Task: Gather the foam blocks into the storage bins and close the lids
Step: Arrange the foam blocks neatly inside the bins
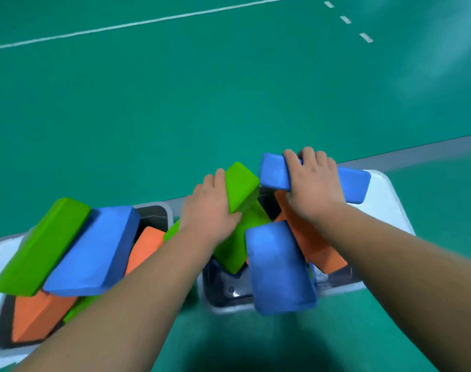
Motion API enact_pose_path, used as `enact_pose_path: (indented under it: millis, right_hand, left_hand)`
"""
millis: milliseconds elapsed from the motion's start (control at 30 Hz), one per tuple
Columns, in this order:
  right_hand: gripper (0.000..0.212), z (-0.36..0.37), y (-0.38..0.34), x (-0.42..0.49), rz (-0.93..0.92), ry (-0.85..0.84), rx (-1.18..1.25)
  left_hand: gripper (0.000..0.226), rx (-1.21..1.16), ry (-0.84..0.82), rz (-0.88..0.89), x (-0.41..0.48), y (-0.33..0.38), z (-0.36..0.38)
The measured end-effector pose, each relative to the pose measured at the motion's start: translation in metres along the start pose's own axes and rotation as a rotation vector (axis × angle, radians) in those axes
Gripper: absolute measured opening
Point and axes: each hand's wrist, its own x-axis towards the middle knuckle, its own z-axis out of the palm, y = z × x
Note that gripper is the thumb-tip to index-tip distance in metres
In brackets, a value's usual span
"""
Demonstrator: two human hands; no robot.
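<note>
while both bins sit open on the green floor (pixel 175 103): task looks far along; no stray block shows, but piles need settling and lids shutting.
left bin (pixel 159 213): heaped past its rim with slanting green, blue and orange foam blocks (pixel 94 251).
right bin (pixel 223 304): also overfull; front blue block (pixel 280 267) leans over the rim; white lid (pixel 387 202) lies open beside it.
foam blocks: matte bricks with rounded edges.
right hand (pixel 312 189): fingers curled over the far blue block (pixel 273 170) at the pile's back.
left hand (pixel 207 210): fingers and thumb gripping a green block (pixel 241 183) atop that pile.
</note>
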Motion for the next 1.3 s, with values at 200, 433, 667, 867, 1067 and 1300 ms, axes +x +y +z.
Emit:
enact_pose_path:
  millis: [200,433,667,867,1067,1300]
  right_hand:
    - [0.075,0.089,0.002,-0.013,-0.013,0.174,-0.136]
    - [0.070,0.103,0.006,-0.040,-0.012,0.304,-0.142]
    - [0.071,0.098,0.011,-0.077,0.020,0.327,-0.033]
    - [0.082,0.101,0.008,-0.089,0.011,0.286,-0.049]
    - [0.074,0.096,0.010,-0.092,0.023,0.293,0.011]
    - [0.053,0.091,-0.002,-0.087,0.050,0.334,0.154]
  left_hand:
    - [0.098,0.217,0.127,0.052,0.003,0.006,0.096]
    - [0.098,0.296,0.335,0.111,-0.017,0.011,0.122]
    - [0.092,0.221,0.290,0.189,-0.033,0.023,0.124]
    - [0.069,0.201,0.286,0.162,-0.039,0.024,0.121]
    - [0.054,0.062,0.292,0.067,-0.039,0.025,0.105]
    - [0.056,-0.472,0.362,-0.101,-0.036,0.009,0.072]
